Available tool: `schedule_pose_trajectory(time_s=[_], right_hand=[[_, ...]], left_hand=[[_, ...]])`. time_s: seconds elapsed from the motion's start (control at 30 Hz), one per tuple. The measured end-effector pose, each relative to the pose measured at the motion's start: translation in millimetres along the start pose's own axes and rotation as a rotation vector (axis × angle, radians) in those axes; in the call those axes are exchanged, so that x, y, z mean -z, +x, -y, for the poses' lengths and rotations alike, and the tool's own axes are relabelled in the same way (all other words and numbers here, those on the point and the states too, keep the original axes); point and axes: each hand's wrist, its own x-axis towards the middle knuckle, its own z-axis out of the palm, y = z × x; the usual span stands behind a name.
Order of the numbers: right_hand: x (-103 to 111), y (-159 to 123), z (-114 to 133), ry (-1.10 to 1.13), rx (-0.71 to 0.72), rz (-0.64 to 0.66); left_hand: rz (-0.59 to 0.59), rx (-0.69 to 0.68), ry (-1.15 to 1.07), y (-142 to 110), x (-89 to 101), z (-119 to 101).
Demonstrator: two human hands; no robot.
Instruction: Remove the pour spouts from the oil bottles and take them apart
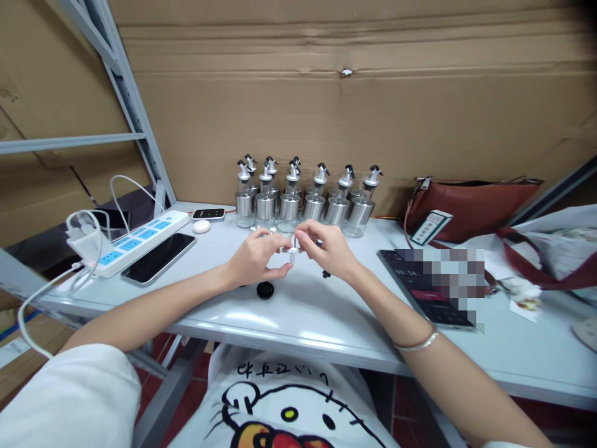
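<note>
Between my two hands, above the table, is a silver pour spout top [293, 249] with a flat collar and a pale stem pointing down. My left hand [262, 255] pinches the collar from the left, thumb below it. My right hand [326, 247] is closed at the upper part of the spout, its fingertips partly hiding it. A round black cap [265, 290] lies on the table below my left hand. Small black pieces [326, 274] lie under my right hand. Behind my hands stand several glass-and-steel oil bottles [289, 208] with silver spouts and black flip tips.
On the left are a white power strip [140, 242] with cables, a dark phone [159, 258], a small black-faced device [209, 214] and a white round case [202, 226]. A tablet [420, 286], brown handbag [471, 208] and plastic bag [559, 242] are on the right. Cardboard [326, 112] forms the back.
</note>
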Motion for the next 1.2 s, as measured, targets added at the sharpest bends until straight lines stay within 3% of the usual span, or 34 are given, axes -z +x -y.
schedule_pose_trajectory(time_s=[0.13,0.23,0.47,0.6,1.0,1.2], right_hand=[[11,4,-4,0.226,-0.211,0.183],[22,5,-12,0.241,-0.277,0.286],[48,3,-37,-0.241,-0.425,0.574],[50,0,-48,-0.302,-0.485,0.707],[43,-2,-52,-0.304,-0.511,0.773],[42,-2,-48,-0.329,-0.468,0.702]], left_hand=[[0.031,-0.016,0.032,1,-0.7,-1],[0.046,-0.059,0.045,1,-0.7,1],[0.101,-0.086,0.069,1,0.8,3],[0.065,-0.139,0.079,3,2.1,2],[0.083,-0.118,0.062,3,3.0,2],[0.085,-0.141,0.097,4,3.5,1]])
